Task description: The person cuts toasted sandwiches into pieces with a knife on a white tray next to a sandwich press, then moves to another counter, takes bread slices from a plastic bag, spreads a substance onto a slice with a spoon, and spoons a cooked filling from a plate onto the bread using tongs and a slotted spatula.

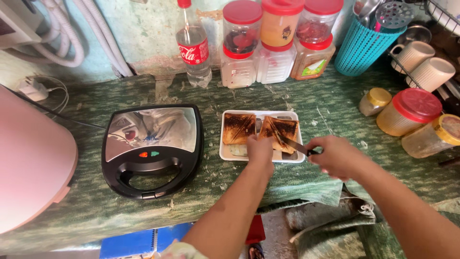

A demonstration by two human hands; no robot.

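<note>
A white rectangular tray (229,154) on the green counter holds two browned toasted sandwiches. My left hand (260,149) presses down on the near edge of the right sandwich (282,129), which is tilted. My right hand (335,156) grips a knife (293,144) by its black handle, and the blade lies diagonally across that right sandwich. The left sandwich (238,128) lies flat and untouched.
A shut black sandwich maker (151,148) with a shiny lid sits left of the tray. Red-lidded jars (278,43), a clear plastic bottle (193,45) and a teal utensil basket (362,45) line the back wall. More jars (412,112) and cups (424,64) stand at right. A pink appliance (28,163) fills the left edge.
</note>
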